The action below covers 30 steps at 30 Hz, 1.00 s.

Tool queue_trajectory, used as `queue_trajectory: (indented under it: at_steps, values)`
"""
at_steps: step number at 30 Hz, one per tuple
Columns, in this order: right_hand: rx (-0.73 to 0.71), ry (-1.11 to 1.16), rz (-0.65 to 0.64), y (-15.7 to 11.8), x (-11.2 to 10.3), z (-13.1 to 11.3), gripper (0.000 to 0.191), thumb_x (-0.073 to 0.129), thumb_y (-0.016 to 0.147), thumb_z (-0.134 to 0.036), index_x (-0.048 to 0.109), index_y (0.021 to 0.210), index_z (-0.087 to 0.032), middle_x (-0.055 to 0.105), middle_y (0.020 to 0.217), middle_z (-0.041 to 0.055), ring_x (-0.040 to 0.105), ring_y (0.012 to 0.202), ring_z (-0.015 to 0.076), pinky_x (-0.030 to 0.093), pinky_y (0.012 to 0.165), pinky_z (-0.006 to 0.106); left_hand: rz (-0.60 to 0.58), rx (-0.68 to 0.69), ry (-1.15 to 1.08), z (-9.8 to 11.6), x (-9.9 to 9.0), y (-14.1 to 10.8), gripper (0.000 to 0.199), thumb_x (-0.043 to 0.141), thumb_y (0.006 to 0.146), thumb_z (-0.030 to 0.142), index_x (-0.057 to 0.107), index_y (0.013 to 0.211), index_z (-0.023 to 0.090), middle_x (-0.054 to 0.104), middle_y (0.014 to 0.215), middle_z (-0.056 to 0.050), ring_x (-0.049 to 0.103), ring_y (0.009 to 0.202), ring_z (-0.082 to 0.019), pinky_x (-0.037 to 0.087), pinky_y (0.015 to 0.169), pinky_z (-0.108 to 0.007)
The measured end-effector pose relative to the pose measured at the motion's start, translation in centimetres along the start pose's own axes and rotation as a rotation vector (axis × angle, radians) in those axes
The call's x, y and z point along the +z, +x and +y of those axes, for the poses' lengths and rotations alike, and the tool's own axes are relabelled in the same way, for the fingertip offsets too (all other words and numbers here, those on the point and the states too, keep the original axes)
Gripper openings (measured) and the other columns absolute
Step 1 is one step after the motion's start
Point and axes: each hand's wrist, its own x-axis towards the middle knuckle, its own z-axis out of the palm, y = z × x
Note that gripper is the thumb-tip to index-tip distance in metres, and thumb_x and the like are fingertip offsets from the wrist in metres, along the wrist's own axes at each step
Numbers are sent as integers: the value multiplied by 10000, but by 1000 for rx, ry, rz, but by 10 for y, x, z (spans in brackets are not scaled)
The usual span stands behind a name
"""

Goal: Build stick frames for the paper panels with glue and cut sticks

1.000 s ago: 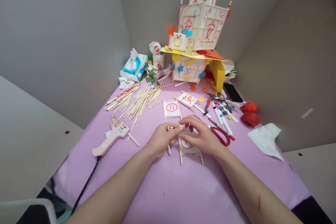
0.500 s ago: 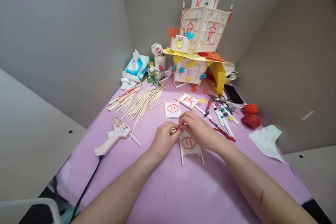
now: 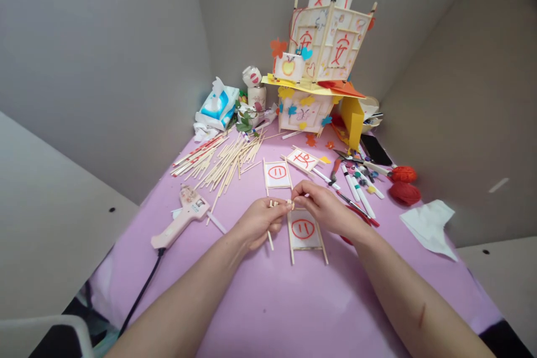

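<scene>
"What is being held?"

"The left hand (image 3: pixel 257 225) pinches short wooden pieces (image 3: pixel 273 203) between thumb and fingers. The right hand (image 3: pixel 318 205) is just beside it, fingers drawn narrow; whether they grip a piece, I cannot tell."

"Where are the pieces?"

"Over the lilac-covered worktop (image 3: pixel 268 302), by the far end of a small stick-framed panel (image 3: pixel 302 229) marked with a red circle. A pink glue gun (image 3: pixel 184 219) lies to the left."
</scene>
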Motion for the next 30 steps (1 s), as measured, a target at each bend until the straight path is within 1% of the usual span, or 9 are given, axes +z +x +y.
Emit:
queue_trajectory:
  at_steps: [3,6,11,13,16,18,20,24,30]
  values:
    - [-12,13,86,-5,5,2,110,476,880,-215,581,909,-202,599,866,14,547,795,139,428,713,276,19,-7,-22,0,0,1,336,726,707,370,476,651,152,195,536,103,76,469,-35,62,423,-222]
    - [-22,-57,204,-16,13,1,145,551,846,-246,595,977,-203,588,880,28,541,773,143,430,684,272,27,-13,-31,-1,0,1,343,714,716,384,470,647,154,189,528,108,71,460,-31,60,418,-220]
    - [-66,-181,309,-29,24,-4,156,587,808,-206,625,958,-193,586,887,37,544,762,143,436,701,269,20,-23,-3,-3,2,0,366,707,714,395,457,600,155,189,505,109,86,442,-26,73,407,-217]
    - [-40,-223,339,-31,26,-4,141,593,803,-206,630,939,-191,595,893,41,557,811,158,435,729,275,94,2,42,-4,1,1,331,704,712,403,520,639,138,215,492,107,119,426,-24,87,402,-213]
    - [61,-322,318,-34,29,0,105,614,799,-228,644,895,-198,613,878,37,558,866,184,418,767,293,327,111,146,-6,-2,6,312,711,693,415,599,740,128,313,489,90,226,409,-30,142,392,-202]
    - [115,-396,261,-36,33,2,88,620,804,-241,662,871,-203,620,860,33,549,865,191,406,774,298,424,157,207,-8,-6,9,323,714,682,429,618,778,136,357,497,82,274,409,-38,181,388,-197]
    - [135,-468,234,-37,38,4,101,617,814,-246,679,883,-207,624,859,35,538,866,194,397,781,300,439,157,251,-11,-9,13,331,707,683,444,630,800,144,376,499,79,293,408,-45,201,383,-198]
    - [141,-599,247,-34,45,6,127,585,847,-253,697,888,-213,623,843,44,521,848,195,383,770,303,412,135,301,-17,-13,15,337,687,696,460,643,825,151,389,502,74,303,410,-55,203,378,-204]
    - [114,-665,233,-31,47,8,176,534,884,-263,700,884,-203,619,830,55,511,833,192,378,752,300,423,116,409,-17,-12,13,344,654,715,475,659,833,152,406,519,62,317,442,-61,219,414,-206]
